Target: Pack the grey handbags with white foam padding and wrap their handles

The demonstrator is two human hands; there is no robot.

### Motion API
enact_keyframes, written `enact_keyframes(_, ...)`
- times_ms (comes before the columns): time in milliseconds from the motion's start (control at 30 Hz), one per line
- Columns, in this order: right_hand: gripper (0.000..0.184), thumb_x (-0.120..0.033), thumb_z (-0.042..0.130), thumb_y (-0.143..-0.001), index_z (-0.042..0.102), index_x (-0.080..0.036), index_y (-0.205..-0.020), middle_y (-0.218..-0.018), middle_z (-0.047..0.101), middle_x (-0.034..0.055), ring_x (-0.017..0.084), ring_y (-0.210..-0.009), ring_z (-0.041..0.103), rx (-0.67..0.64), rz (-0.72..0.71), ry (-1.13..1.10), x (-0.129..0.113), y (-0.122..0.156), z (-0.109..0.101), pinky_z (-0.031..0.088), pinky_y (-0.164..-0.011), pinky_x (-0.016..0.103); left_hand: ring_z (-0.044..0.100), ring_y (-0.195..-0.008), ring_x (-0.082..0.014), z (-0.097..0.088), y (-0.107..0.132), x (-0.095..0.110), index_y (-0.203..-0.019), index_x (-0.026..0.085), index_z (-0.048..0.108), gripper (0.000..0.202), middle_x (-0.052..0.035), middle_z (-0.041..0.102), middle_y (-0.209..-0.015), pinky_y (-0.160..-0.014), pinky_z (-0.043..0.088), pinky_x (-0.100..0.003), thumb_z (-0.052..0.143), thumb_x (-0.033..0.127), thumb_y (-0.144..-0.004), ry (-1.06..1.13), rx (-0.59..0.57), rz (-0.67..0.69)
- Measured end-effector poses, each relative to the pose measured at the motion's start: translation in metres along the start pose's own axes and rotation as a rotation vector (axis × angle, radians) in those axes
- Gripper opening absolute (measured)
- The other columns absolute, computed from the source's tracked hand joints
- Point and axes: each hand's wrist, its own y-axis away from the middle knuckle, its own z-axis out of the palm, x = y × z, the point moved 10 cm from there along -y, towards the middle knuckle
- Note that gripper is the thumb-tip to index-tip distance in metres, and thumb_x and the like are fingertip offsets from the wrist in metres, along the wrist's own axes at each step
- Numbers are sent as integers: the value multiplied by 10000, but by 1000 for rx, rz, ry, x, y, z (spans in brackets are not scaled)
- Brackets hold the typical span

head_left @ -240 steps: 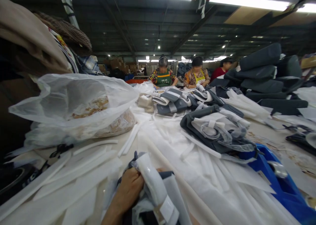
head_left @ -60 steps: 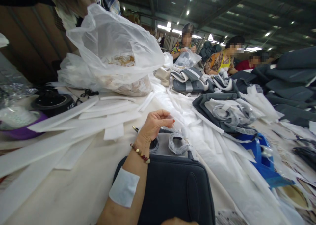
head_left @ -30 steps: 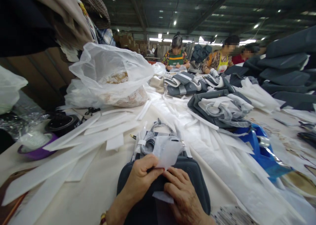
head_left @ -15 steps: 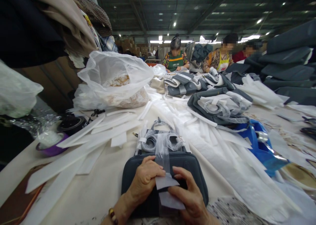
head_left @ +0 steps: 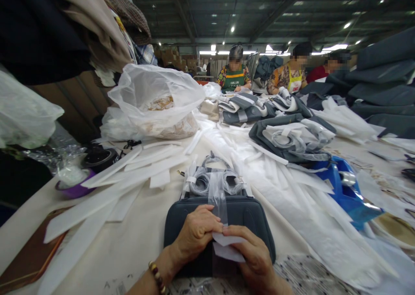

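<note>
A dark blue-grey handbag [head_left: 251, 210] lies flat in front of me. Its wrapped straps [head_left: 201, 182] are coiled in two loops at the far end, below a raised handle [head_left: 212, 159]. A translucent plastic strip [head_left: 218, 195] runs over the coils and down the middle of the bag. My left hand [head_left: 199, 228] rests on the bag, fingertips pinching the strip. My right hand [head_left: 254, 247] meets it there, closed on the strip's whitish loose ends, which jut out under its fingers. The exact grip between the fingertips is partly hidden.
White foam-like strips [head_left: 129, 178] lie to the left, near a purple tape roll [head_left: 76, 187] and a brown case [head_left: 35, 247]. A large plastic bag [head_left: 158, 100] stands behind. At right are a blue tape dispenser [head_left: 346, 191] and another bag [head_left: 292, 137]. Several people work across the table.
My right hand has moved up and left until its fingers meet my left fingertips. The strip's two loose ends have come closer together. The view has shifted slightly.
</note>
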Motion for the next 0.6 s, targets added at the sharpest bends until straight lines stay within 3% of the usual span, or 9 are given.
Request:
enact_keyframes(167,235,-20,456,-834,613,-167,-927,-854,699,74,160,-846,667,-24,-66,2,-2,4,6,556,-749,262,664,-918,-139,-5,-3,10,-885,198,663,369,5,735,-872,-997,444,-377,431,-30,-713,78,-164,-20)
enact_keyframes(267,262,5,443,-805,604,-161,-928,-861,704,73,161,-861,665,-38,-80,9,-2,5,8,544,-771,274,627,-1014,-139,-26,-12,7,-924,180,645,369,-25,720,-933,-934,501,-312,390,-33,-761,-4,-41,-51)
enact_keyframes(333,271,10,435,-799,602,-158,-931,-861,704,71,157,-859,665,-47,-76,16,-3,4,8,539,-778,273,601,-1063,-164,-32,-19,4,-974,162,638,285,-61,704,-1000,-923,514,-323,421,27,-848,-167,45,-38)
enact_keyframes(467,284,16,406,-798,594,-157,-921,-846,698,70,150,-837,658,-62,-78,4,-5,2,7,532,-783,269,585,-1076,-224,-14,-25,1,-1075,124,610,230,-112,667,-1088,-928,515,-404,474,108,-890,-448,26,102)
enact_keyframes(600,286,13,376,-801,582,-145,-921,-842,686,85,160,-827,643,-107,-95,-33,-10,7,14,527,-764,288,564,-1109,-225,1,-20,-1,-1110,108,583,261,-118,648,-1133,-935,512,-390,425,81,-904,-504,-32,166)
